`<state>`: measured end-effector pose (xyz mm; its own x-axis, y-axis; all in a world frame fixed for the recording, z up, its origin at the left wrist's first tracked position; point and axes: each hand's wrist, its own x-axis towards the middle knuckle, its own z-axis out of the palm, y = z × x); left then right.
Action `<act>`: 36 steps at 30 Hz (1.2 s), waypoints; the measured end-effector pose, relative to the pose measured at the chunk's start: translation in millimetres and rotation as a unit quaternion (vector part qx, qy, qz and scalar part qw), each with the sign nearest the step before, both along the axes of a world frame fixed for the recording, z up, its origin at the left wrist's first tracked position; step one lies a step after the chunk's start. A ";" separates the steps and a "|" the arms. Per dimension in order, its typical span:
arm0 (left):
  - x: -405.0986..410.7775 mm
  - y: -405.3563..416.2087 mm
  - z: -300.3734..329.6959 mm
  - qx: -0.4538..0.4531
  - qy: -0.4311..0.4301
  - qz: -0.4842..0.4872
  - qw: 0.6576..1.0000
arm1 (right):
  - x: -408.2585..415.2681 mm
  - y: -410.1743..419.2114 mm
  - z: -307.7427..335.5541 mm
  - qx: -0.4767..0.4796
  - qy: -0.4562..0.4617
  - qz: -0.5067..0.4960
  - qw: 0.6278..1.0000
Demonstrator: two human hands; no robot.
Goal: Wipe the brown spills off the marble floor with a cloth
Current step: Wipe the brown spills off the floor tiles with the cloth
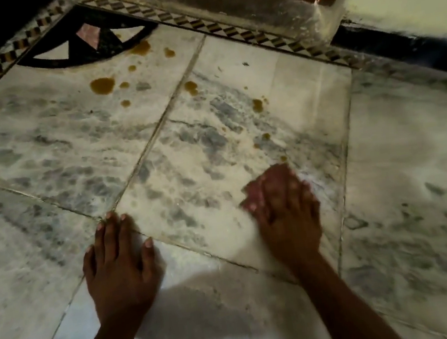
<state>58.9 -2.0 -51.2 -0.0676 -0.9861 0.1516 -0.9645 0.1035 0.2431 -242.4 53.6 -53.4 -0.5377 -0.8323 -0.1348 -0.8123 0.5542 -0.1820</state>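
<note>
Several brown spills dot the marble floor [44, 153]: a large one [102, 85] far left of centre, one [141, 47] by the black inlay, one [191, 87] beside the tile joint, and smaller drops [258, 104] trailing toward my right hand. My right hand [287, 212] presses a small pinkish cloth [259, 190] flat on the tile; the cloth peeks out past my fingers. A tiny drop [283, 158] lies just beyond it. My left hand [119, 260] rests flat on the floor with fingers apart, holding nothing.
A black triangular inlay [81, 45] and a checkered border strip [227, 31] run along the far side. Beyond them stand a white wall corner [331, 1] and a dark skirting [400, 49]. Tile joints cross the floor.
</note>
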 end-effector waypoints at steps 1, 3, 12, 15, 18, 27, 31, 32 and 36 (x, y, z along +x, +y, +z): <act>0.4 0.1 -0.1 -0.001 -0.003 -0.001 1.000 | -15.5 -7.6 1.5 0.014 -0.011 -0.028 0.999; 0.6 -0.5 -1.1 -0.001 -0.008 0.000 1.000 | -30.0 -31.6 3.8 0.001 -0.032 -0.068 0.997; 2.6 -2.1 0.0 0.008 0.003 0.003 1.000 | 34.0 9.5 1.6 -0.050 -0.003 0.126 0.991; 4.7 -4.5 -2.5 0.009 -0.005 -0.001 1.000 | -0.7 54.0 0.4 -0.042 -0.004 0.006 0.999; 4.3 -5.9 -2.4 0.006 -0.005 -0.002 1.000 | -32.8 26.0 2.5 -0.099 0.005 -0.137 0.986; -2.5 -2.5 6.4 0.023 -0.062 -0.003 0.998 | -18.2 39.4 -0.8 -0.027 0.009 0.088 0.996; -26.2 -21.9 16.0 0.040 -0.048 -0.035 0.997 | -50.8 86.1 3.2 -0.061 -0.003 -0.025 0.998; -37.3 -26.5 15.1 0.033 -0.035 -0.070 0.996 | -61.7 79.5 0.6 -0.078 0.001 -0.075 0.994; -79.6 -26.6 2.2 0.026 0.008 -0.142 0.989 | -86.1 7.6 -8.8 -0.082 0.014 -0.167 0.982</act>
